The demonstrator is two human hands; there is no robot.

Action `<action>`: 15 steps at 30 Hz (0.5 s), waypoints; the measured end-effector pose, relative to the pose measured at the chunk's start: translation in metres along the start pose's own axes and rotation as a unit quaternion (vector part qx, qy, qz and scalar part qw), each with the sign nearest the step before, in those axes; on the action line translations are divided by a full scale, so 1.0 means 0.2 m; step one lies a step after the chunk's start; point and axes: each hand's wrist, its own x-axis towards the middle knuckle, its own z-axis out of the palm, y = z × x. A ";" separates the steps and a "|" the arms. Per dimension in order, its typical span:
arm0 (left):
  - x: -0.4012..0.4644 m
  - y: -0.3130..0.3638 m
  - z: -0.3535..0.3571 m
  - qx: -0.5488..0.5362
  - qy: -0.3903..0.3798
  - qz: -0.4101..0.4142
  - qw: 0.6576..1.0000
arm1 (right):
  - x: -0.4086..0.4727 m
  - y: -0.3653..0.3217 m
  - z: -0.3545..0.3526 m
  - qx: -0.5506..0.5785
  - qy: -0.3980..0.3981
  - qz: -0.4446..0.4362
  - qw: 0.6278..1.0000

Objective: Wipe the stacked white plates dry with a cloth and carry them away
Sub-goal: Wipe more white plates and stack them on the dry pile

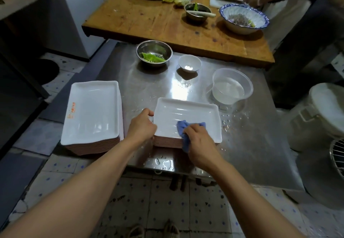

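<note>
Steel worktable (186, 87), wet with scattered droplets, set against a wooden prep table (149, 20) in a tiled kitchen. On the steel surface I see two stacks of rectangular white plates: the taller left stack (91, 115) at the table's left edge, and the right stack (188, 116) near the front edge. My left hand (142, 126) grips the left rim of the right stack's top plate, fingers curled over the edge. My right hand (200, 141) clutches a bunched blue cloth (183, 129), pressed onto that plate's near side. Behind the stacks: a steel bowl (154, 52) with green scraps, a small white bowl (189, 63), and a clear plastic tub (231, 87).
</note>
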 end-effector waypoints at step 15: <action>-0.02 -0.02 0.04 -0.063 -0.027 -0.027 0.997 | 0.02 -0.05 0.06 -0.080 0.012 -0.075 0.994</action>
